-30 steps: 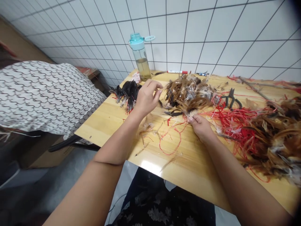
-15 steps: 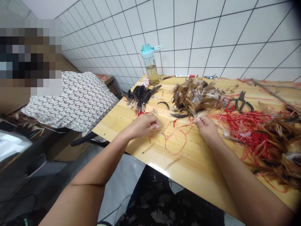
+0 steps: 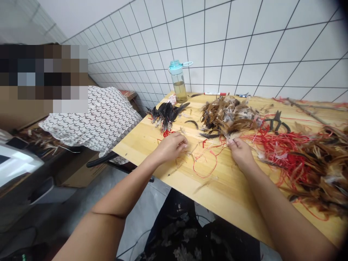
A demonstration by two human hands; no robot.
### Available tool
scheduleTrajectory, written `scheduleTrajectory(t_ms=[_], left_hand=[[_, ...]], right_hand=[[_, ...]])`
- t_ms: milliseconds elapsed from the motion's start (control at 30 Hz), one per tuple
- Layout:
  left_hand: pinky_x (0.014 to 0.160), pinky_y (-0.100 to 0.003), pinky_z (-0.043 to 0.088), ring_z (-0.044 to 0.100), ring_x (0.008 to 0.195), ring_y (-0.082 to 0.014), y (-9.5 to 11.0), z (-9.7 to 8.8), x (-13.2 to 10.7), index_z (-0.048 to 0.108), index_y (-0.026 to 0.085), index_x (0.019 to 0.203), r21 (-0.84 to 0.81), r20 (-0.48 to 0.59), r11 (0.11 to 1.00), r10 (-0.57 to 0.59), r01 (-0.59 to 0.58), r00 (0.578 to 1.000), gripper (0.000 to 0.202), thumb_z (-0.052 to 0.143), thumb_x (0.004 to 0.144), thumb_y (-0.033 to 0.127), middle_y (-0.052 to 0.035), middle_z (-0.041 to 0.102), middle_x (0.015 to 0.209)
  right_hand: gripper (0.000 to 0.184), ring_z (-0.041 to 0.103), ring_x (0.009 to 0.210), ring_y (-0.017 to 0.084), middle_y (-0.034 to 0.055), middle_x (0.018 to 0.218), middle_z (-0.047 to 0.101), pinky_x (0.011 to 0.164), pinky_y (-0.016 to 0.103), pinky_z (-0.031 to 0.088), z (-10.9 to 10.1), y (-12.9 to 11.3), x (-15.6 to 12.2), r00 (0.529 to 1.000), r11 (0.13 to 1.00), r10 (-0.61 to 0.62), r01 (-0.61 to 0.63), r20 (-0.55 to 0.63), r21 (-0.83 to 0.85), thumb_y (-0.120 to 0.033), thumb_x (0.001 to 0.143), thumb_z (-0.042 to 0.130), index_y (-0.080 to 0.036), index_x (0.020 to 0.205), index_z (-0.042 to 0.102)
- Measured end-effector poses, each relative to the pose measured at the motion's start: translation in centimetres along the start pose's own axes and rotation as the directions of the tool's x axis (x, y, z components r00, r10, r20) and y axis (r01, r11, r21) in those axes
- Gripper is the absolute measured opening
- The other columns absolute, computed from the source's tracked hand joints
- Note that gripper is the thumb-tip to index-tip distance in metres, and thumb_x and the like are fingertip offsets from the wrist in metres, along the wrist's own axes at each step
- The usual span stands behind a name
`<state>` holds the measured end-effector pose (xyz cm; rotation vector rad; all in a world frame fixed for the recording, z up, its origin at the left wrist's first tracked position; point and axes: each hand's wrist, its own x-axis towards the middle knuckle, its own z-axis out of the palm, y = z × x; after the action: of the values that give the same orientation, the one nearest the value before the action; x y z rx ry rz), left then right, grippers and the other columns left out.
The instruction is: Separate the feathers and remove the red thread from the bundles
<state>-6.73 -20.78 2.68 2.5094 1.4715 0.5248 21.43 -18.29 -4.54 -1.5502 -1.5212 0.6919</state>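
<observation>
My left hand point(image 3: 172, 146) rests low on the wooden table point(image 3: 225, 192), fingers curled together over thin loose feathers point(image 3: 187, 154) and a strand of red string point(image 3: 203, 165); what it pinches is too small to name. My right hand point(image 3: 240, 152) lies at the near edge of the brown feather pile point(image 3: 227, 116), fingers closed on the quill ends of a few brown feathers. A small heap of black feathers point(image 3: 166, 112) sits beyond the left hand.
A water bottle with a teal lid point(image 3: 178, 80) stands at the wall. Black pliers point(image 3: 277, 121), a red marker point(image 3: 214, 94), tangled red string point(image 3: 282, 145) and more brown feathers point(image 3: 323, 170) lie to the right. Another person in a patterned top point(image 3: 100, 116) sits at left.
My left hand came down from beside the black feathers to the loose feathers on the table. The right hand stayed at the brown pile. The view tilted up.
</observation>
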Motion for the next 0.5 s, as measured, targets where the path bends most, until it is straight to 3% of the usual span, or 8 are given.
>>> scheduleTrajectory(t_ms=[100, 233, 333, 500], left_hand=[[0.079, -0.029, 0.045, 0.059, 0.086, -0.0166, -0.7, -0.9, 0.4, 0.064, 0.016, 0.086, 0.069, -0.1, 0.998, -0.005, 0.012, 0.995, 0.014, 0.051, 0.087, 0.02, -0.0061, 0.064, 0.089], [0.075, -0.027, 0.044, 0.058, 0.081, -0.0152, -2.4, -2.4, -1.1, 0.065, 0.017, 0.084, 0.069, -0.192, 0.989, -0.115, 0.13, 0.975, 0.011, 0.054, 0.085, 0.02, -0.0049, 0.064, 0.087], [0.072, -0.026, 0.043, 0.058, 0.077, -0.0136, -3.3, -2.5, -3.2, 0.065, 0.017, 0.082, 0.02, -0.122, 0.978, -0.202, 0.206, 0.972, 0.009, 0.056, 0.083, 0.018, -0.0037, 0.064, 0.086], [0.071, -0.026, 0.042, 0.057, 0.076, -0.0137, -3.0, -0.4, -5.7, 0.065, 0.016, 0.083, -0.035, -0.005, 0.953, -0.3, 0.3, 0.954, 0.009, 0.057, 0.083, 0.02, -0.0039, 0.063, 0.085]], right_hand=[[0.035, 0.037, 0.058, 0.015, -0.0019, 0.058, 0.039, 0.057, 0.029, 0.027, -0.2, 0.0, -0.1, 1.0, 1.0, 0.004, -0.004, 0.004, -0.01, -0.048, 0.082, 0.046, -0.023, 0.059, 0.035], [0.038, 0.037, 0.057, 0.015, -0.0011, 0.056, 0.041, 0.055, 0.03, 0.026, -0.2, 0.6, 0.1, 1.0, 1.0, -0.011, 0.01, -0.005, -0.004, -0.051, 0.081, 0.047, -0.023, 0.059, 0.037], [0.038, 0.038, 0.056, 0.016, -0.0007, 0.054, 0.041, 0.055, 0.03, 0.026, 0.0, 0.9, 0.3, 1.0, 1.0, -0.028, 0.028, 0.002, 0.001, -0.052, 0.081, 0.048, -0.023, 0.058, 0.038], [0.038, 0.038, 0.056, 0.016, -0.0013, 0.054, 0.039, 0.055, 0.03, 0.026, -0.1, 0.4, 0.2, 1.0, 0.998, -0.008, 0.01, 0.019, -0.068, -0.051, 0.081, 0.045, -0.023, 0.058, 0.036]])
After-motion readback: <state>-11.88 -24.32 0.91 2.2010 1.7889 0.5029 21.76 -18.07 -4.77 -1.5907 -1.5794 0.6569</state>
